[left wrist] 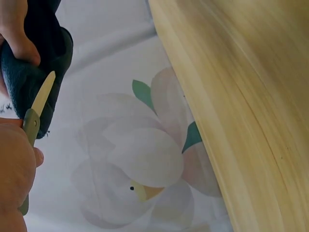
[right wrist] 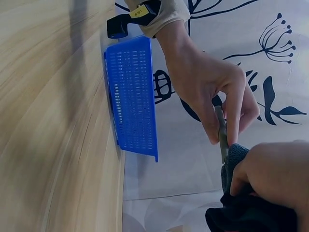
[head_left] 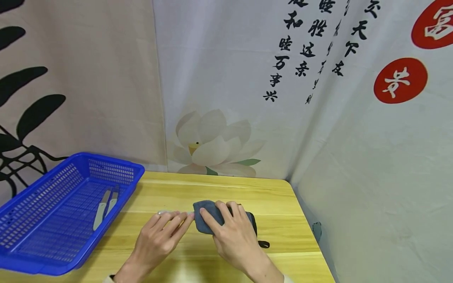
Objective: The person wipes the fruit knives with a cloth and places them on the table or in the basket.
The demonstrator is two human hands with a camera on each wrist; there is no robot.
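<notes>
My left hand (head_left: 159,237) pinches the grey-green handle (left wrist: 31,125) of a small knife, whose pale blade (left wrist: 45,93) points away from that hand. In my right hand (head_left: 236,240) is a folded blue-grey cloth (head_left: 203,226), gripped just beyond the knife handle. In the left wrist view the blade lies along the cloth, its tip near the right thumb. Seen from the right wrist, the knife handle (right wrist: 222,130) runs from the left fingers to the cloth (right wrist: 236,153). A dark part of the bundle with a black loop (head_left: 263,244) hangs out beside the right hand.
A blue plastic basket (head_left: 76,257) stands on the left of the wooden table (head_left: 283,220). Two white-handled knives (head_left: 101,210) lie inside it. Behind the table hangs a printed curtain (head_left: 226,70) with a lotus and black writing.
</notes>
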